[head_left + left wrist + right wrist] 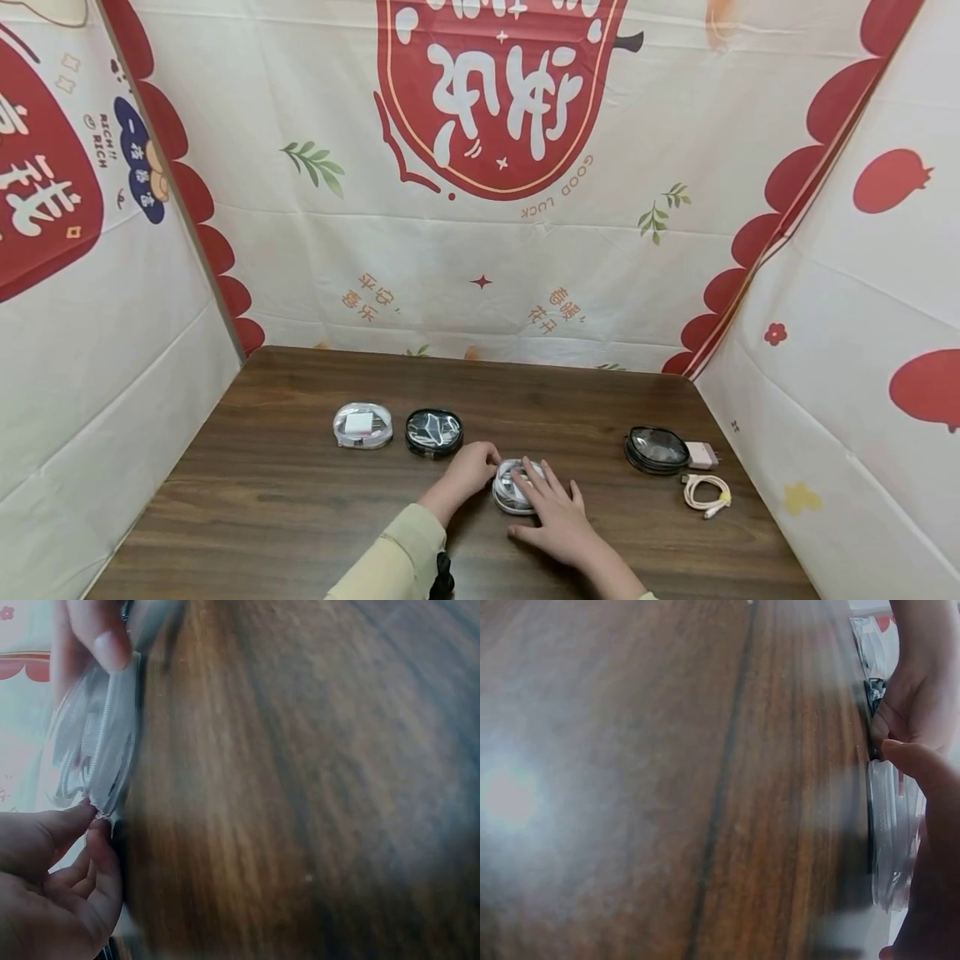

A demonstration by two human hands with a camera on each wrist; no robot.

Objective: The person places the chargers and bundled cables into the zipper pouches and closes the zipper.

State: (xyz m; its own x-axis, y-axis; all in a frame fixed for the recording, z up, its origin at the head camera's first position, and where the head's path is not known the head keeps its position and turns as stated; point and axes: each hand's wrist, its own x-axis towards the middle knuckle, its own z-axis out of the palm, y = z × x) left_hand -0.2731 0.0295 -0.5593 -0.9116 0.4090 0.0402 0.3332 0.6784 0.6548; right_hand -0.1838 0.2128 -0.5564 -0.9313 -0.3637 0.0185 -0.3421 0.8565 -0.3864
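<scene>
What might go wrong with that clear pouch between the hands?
The left hand pinches just the end of the clear pouch, so its fingertips might slip off. The right hand lies over the pouch with fingers spread, so a tug could perhaps slide it along the table.

Bright head view, hazy wrist views, glare on tabletop (630,780)

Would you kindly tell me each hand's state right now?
Left hand: closed, pinching the end of the clear oval plastic pouch.
Right hand: open, resting on that pouch.
</scene>
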